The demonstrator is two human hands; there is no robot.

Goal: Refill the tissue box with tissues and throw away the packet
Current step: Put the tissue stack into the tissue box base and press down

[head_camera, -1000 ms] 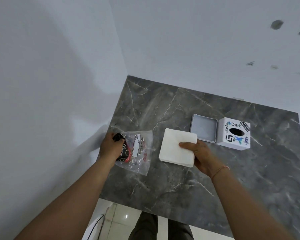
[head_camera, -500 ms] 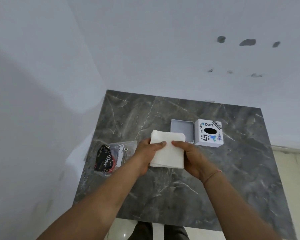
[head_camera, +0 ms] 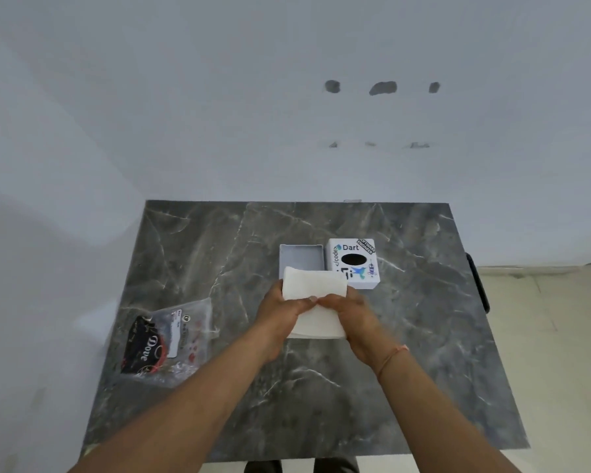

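Note:
A white stack of tissues is held in the middle of the grey marble table, bent into a fold. My left hand grips its left side and my right hand grips its right side, thumbs meeting on top. Just behind the tissues lies the shallow grey base of the tissue box, open side up. Beside it on the right stands the white tissue box cover with stickers and a dark oval hole on top. The clear plastic packet with black and red print lies flat at the table's left.
White walls stand behind and to the left of the table. A dark object hangs at the table's right edge, over pale floor tiles. My legs show below the table's near edge.
My left hand left the packet and joined the right on the tissues. Both hands have since lifted and bent the stack toward the box base. The camera view shifted left.

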